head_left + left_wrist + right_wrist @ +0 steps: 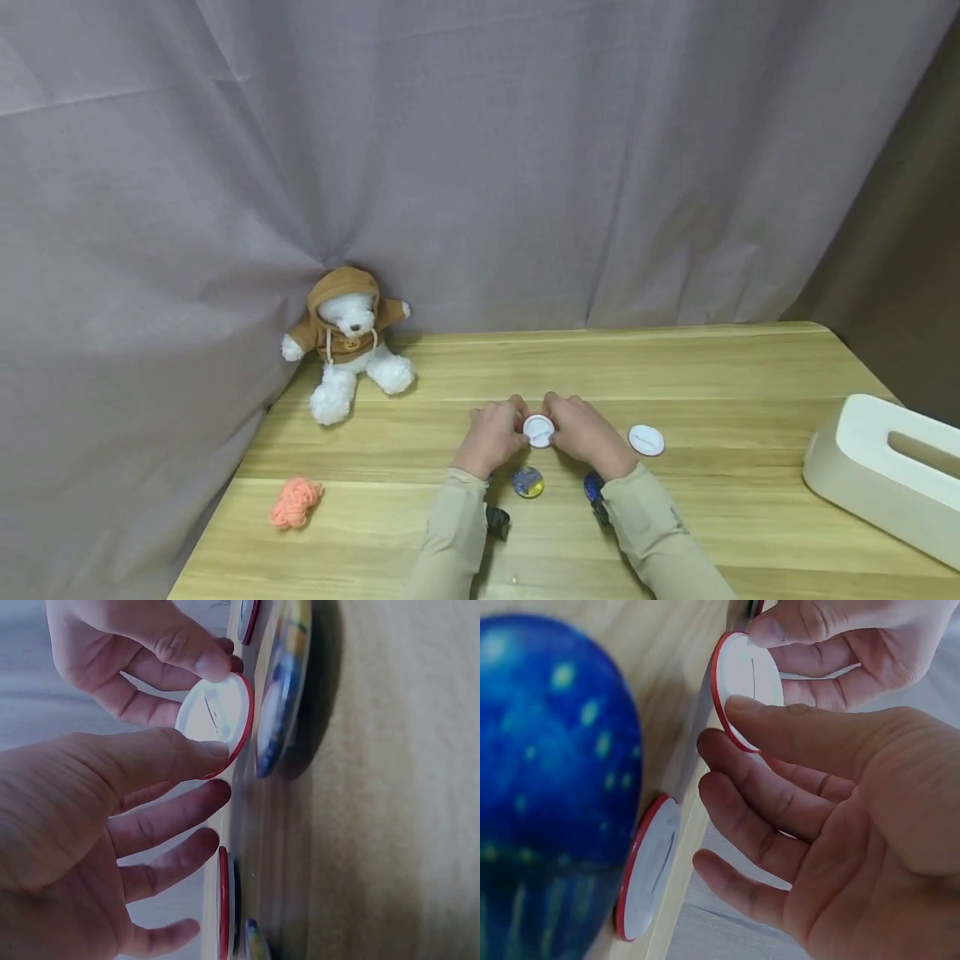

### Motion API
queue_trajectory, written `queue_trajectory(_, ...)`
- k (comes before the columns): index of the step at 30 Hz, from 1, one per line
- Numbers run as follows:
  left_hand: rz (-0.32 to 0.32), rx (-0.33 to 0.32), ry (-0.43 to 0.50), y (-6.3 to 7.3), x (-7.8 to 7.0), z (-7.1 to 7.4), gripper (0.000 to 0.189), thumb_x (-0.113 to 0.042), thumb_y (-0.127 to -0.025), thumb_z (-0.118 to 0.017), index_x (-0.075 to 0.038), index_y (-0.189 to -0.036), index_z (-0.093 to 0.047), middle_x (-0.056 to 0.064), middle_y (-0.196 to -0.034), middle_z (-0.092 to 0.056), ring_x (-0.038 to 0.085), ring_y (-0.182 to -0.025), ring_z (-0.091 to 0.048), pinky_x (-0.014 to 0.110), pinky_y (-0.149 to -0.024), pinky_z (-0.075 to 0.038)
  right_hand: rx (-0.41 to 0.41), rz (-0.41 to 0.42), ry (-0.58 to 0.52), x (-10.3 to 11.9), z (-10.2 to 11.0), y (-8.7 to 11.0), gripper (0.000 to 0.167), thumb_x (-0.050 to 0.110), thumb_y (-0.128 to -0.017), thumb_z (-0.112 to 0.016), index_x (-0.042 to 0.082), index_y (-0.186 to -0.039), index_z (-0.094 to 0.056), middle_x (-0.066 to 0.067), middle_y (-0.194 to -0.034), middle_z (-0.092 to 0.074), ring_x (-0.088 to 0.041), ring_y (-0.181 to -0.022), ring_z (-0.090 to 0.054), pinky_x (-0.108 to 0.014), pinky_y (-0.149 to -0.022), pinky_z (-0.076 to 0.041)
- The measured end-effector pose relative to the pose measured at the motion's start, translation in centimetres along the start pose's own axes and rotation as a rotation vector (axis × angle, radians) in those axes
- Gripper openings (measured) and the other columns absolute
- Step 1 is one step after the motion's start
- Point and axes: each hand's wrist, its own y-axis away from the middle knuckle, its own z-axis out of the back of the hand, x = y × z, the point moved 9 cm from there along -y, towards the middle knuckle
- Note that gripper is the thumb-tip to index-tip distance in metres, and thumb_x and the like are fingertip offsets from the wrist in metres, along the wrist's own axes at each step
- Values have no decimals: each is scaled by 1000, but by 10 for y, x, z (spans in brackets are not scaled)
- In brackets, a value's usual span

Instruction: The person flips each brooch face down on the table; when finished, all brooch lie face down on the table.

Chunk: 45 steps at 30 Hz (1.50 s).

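Both hands pinch one round pin-back badge (pixel 538 431), its white back with the pin facing up and its thin red rim showing in the wrist views. My left hand (pixel 492 435) grips its left edge between thumb and fingers. On the opposite edge my right hand (pixel 588 432) does the same, its other fingers loosely bent below. Nearer me lies a blue-and-yellow badge (pixel 528 482), picture side up. A dark blue badge (pixel 593 483) is partly covered by the right wrist. Right of that hand rests another white-backed badge (pixel 647 440).
Past the left hand, the left wrist view shows another red-rimmed badge (pixel 223 904) and a colourful one (pixel 256 941). A white teddy bear (pixel 352 321) in a brown hoodie sits at the back left, with coral yarn (pixel 296 502) nearer me. A cream box (pixel 885 467) stands far right.
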Motion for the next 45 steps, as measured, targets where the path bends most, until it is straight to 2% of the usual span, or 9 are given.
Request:
queue_trajectory(6, 34, 2, -45, 1, 0, -1, 23, -13, -76, -87, -12, -93, -72, -3, -82, -62, 24, -89, -55, 51, -81, -41, 11, -18, 96, 2, -2, 1, 22, -6, -74, -76, 8, -82, -61, -1, -74, -59, -22, -70, -54, -43, -67, -44)
queue_trajectory(10, 40, 8, -59, 0, 0, -2, 24, -14, -75, -87, -11, -95, -74, 1, -90, -61, 27, -95, -52, 49, -81, -41, 32, -42, 146, 2, -4, 1, 20, -3, -76, -76, 9, -82, -62, -3, -77, -58, -26, -76, -52, -49, -73, -41)
queue_trajectory(15, 42, 12, -43, 0, 0, -1, 22, -12, -75, -85, -11, -94, -75, 4, -96, -62, 31, -101, -51, 47, -81, -39, 55, -56, 157, 3, -5, 1, 17, -4, -78, -74, 8, -81, -63, -5, -79, -54, -27, -79, -47, -49, -74, -38)
queue_trajectory(21, 47, 38, -66, 3, 2, -4, 16, -16, -79, -85, -12, -92, -76, 2, -91, -61, 31, -102, -52, 46, -79, -37, 83, -61, 164, 4, -9, 1, 14, -4, -79, -73, 7, -82, -65, -6, -83, -54, -28, -82, -47, -48, -75, -38)
queue_trajectory(28, 48, 36, -64, 5, 2, -3, 17, -15, -78, -84, -11, -93, -76, 2, -91, -61, 32, -102, -52, 46, -78, -37, 84, -51, 155, 5, -12, 1, 15, -4, -79, -73, 8, -80, -64, -5, -82, -53, -27, -80, -46, -47, -74, -37)
queue_trajectory(35, 51, 13, -59, 6, 6, 1, 30, -17, -77, -85, -10, -105, -75, 4, -98, -64, 29, -99, -53, 45, -79, -38, 88, -65, 150, 4, -11, 0, 15, -2, -79, -73, 8, -80, -63, -6, -82, -54, -28, -80, -47, -50, -76, -39)
queue_trajectory(42, 57, 6, -43, 7, 11, 6, 41, -16, -77, -85, -9, -116, -72, 5, -98, -62, 31, -101, -53, 49, -81, -40, 53, -28, 160, 7, -9, -3, 14, -2, -78, -72, 7, -84, -62, -6, -82, -55, -29, -81, -49, -51, -75, -40)
queue_trajectory(45, 68, 9, -27, 8, 14, 7, 43, -13, -77, -84, -9, -118, -72, 6, -100, -62, 30, -101, -52, 49, -82, -40, 45, -19, 154, 8, -8, -4, 17, -1, -79, -71, 4, -95, -67, -8, -89, -59, -30, -85, -52, -53, -78, -41)
